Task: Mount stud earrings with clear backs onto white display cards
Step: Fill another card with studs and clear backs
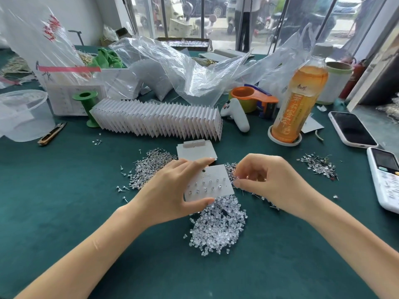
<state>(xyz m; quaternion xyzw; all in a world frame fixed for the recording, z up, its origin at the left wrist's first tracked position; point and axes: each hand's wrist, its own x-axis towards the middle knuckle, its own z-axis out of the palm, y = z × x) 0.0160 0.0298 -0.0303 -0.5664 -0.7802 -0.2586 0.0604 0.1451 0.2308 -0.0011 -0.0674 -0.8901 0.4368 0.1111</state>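
The left hand [172, 190] grips a white display card [210, 183] by its edges, thumb at the bottom and fingers along the top, holding it just above the green surface [64, 212]. Several studs already sit in rows on the card. At the card's 3 o'clock, the right hand [265, 182] curls its fingers, pinching something tiny at the card's edge. Clear backs [218, 227] lie heaped at 6 o'clock, loose stud earrings [149, 167] at 9 o'clock, and a row of finished cards [159, 119] at 12 o'clock.
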